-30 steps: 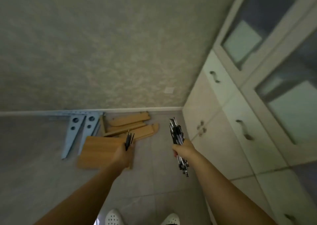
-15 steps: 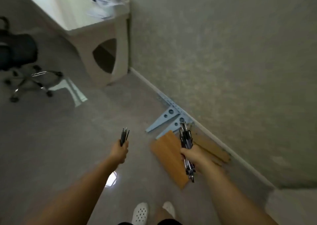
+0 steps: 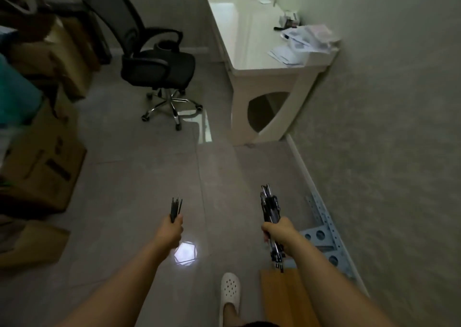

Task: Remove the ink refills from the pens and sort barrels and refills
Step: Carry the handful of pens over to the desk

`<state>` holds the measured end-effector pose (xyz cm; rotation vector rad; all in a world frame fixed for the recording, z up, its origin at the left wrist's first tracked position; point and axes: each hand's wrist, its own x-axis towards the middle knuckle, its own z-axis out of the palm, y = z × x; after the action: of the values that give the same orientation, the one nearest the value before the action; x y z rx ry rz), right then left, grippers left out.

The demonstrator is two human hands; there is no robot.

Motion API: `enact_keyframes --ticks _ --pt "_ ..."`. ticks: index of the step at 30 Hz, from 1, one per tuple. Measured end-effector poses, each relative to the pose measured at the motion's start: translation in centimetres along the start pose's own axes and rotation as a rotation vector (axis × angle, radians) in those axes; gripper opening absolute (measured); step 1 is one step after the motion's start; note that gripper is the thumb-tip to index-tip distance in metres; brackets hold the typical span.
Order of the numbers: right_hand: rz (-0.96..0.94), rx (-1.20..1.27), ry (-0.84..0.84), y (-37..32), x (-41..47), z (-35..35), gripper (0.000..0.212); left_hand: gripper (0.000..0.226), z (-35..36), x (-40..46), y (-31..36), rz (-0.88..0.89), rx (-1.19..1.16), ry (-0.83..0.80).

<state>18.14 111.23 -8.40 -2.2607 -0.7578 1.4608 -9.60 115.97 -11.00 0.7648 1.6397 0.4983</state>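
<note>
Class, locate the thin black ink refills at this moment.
In the head view, the bundle of thin black ink refills is gripped upright in the left hand, left of centre, over the grey tiled floor.

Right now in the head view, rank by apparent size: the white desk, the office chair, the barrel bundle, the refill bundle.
1. white desk
2. office chair, somewhat smaller than the desk
3. barrel bundle in the right hand
4. refill bundle in the left hand

The bundles are nearer the camera, yet still look smallest.
</note>
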Motion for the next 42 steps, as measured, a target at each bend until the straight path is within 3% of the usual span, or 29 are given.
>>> enact_keyframes --ticks 11,18,29,42 --pt "-0.083 -0.066 -0.093 -13.7 10.8 0.0 0.013 0.02 -1.5 6.9 7.0 -0.048 -0.121 0.164" --pt "-0.08 -0.086 -0.105 -23.4 19.2 2.8 0.011 0.019 -4.4 17.6 13.3 -0.063 -0.15 0.177" --pt "-0.084 -0.016 -0.063 -40.7 30.0 4.5 0.014 0.019 -10.4 32.8 29.7 -0.013 -0.066 0.153" --pt "-0.104 -0.096 -0.095 -60.0 47.1 0.6 0.015 0.018 -6.6 50.5 46.9 -0.038 -0.09 0.13"
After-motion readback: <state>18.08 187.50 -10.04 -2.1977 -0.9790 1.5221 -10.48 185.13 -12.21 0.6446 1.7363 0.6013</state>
